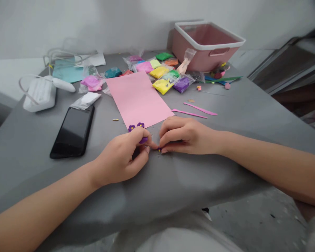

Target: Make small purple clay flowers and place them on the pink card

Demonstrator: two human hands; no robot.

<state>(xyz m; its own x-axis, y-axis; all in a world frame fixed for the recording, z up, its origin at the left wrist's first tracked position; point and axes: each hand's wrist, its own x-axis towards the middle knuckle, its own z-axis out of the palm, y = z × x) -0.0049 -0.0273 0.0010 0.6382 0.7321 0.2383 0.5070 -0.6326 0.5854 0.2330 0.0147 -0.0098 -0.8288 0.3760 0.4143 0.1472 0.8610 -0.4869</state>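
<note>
Head: pinched purple flower [159,150] face-up

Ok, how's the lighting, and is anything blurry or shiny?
Head view: dim, soft light, with a shadow on the wall beside the bin; head view: faint sheen on the phone; head view: rack at right blurred, tiny flower lacking detail.

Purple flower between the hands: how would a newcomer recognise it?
On the grey table, find the pink sheet. Nearer the viewer, the left hand and right hand meet at a tiny purple flower with yellow centre. Unlike the two flowers by the sheet's corner, it lies between the hands.
</note>
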